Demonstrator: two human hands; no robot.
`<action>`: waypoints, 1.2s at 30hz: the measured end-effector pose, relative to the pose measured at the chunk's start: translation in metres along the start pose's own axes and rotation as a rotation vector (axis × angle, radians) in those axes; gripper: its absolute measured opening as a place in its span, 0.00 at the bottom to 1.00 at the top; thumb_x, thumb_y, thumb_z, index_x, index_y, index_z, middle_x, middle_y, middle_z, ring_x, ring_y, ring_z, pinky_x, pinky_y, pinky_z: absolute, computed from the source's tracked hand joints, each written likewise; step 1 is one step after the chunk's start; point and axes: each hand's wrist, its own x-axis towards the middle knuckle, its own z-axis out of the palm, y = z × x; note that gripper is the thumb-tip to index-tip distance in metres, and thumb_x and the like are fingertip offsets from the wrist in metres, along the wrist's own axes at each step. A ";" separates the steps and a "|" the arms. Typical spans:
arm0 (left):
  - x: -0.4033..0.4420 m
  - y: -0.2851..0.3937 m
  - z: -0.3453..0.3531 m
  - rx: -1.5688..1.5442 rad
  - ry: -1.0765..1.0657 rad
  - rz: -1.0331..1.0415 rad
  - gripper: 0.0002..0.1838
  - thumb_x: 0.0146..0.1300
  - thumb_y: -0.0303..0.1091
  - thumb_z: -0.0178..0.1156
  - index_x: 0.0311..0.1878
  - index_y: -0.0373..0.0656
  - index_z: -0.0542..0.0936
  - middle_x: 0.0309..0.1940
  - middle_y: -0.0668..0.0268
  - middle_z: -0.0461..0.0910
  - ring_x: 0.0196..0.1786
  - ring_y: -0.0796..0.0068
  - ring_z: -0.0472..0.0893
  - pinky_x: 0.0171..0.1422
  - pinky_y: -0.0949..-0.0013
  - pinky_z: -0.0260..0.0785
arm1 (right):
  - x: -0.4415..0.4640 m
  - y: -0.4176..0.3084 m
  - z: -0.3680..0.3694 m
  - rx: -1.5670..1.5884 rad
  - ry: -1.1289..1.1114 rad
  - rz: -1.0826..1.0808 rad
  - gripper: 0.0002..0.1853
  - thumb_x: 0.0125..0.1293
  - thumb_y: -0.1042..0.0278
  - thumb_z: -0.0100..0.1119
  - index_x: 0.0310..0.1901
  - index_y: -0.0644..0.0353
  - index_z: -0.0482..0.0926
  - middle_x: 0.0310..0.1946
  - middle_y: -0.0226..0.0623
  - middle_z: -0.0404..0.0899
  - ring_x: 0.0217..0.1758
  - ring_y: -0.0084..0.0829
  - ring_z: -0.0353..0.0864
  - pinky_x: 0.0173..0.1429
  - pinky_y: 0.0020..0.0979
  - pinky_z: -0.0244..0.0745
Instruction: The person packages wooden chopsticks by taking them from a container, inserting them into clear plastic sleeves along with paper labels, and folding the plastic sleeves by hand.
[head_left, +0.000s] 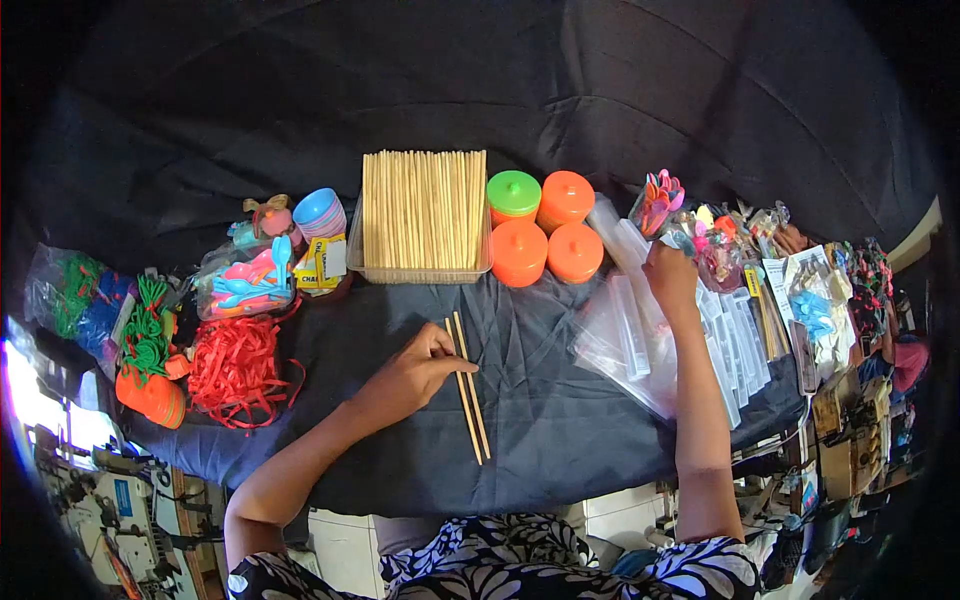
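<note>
My left hand (408,375) is closed, with thumb and fingers pinching a pair of wooden chopsticks (477,410). The two sticks lie side by side, slanting over the black cloth, their lower ends toward me. Farther out on the right, my right hand (670,275) has its fingers curled. A small bluish-grey item (679,241) shows at its fingertips, but I cannot make out what it is or whether it is held. Just beyond that hand is a bunch of pink and red plastic spoons (660,200). Clear plastic sleeves (630,325) lie beneath the right wrist.
A clear tub (420,276) of wooden sticks stands at the back centre, beside orange lidded containers (519,255) and one with a green lid (514,190). Red ribbon (235,370), green cord (147,335) and bagged colourful spoons (250,280) lie left. Clear cases (735,340) lie right.
</note>
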 end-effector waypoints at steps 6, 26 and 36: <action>0.007 0.013 -0.012 -0.009 0.038 -0.060 0.15 0.60 0.18 0.58 0.47 0.45 0.84 0.44 0.62 0.67 0.45 0.68 0.76 0.51 0.68 0.71 | 0.000 0.004 -0.027 0.362 0.000 0.029 0.10 0.53 0.68 0.68 0.33 0.61 0.77 0.28 0.41 0.83 0.34 0.42 0.84 0.36 0.38 0.76; 0.000 -0.003 -0.037 -0.050 0.191 -0.375 0.23 0.57 0.25 0.65 0.57 0.47 0.75 0.41 0.62 0.69 0.33 0.74 0.79 0.37 0.73 0.74 | -0.149 -0.174 -0.092 0.439 -0.025 -1.054 0.22 0.51 0.71 0.57 0.51 0.58 0.76 0.32 0.30 0.70 0.38 0.29 0.74 0.34 0.27 0.79; -0.009 -0.004 -0.098 -0.107 0.094 -0.596 0.07 0.63 0.23 0.57 0.45 0.38 0.77 0.35 0.64 0.76 0.34 0.75 0.80 0.37 0.72 0.75 | -0.133 -0.171 -0.083 1.305 -0.890 -0.627 0.23 0.64 0.80 0.57 0.61 0.62 0.68 0.32 0.39 0.80 0.32 0.29 0.82 0.39 0.27 0.79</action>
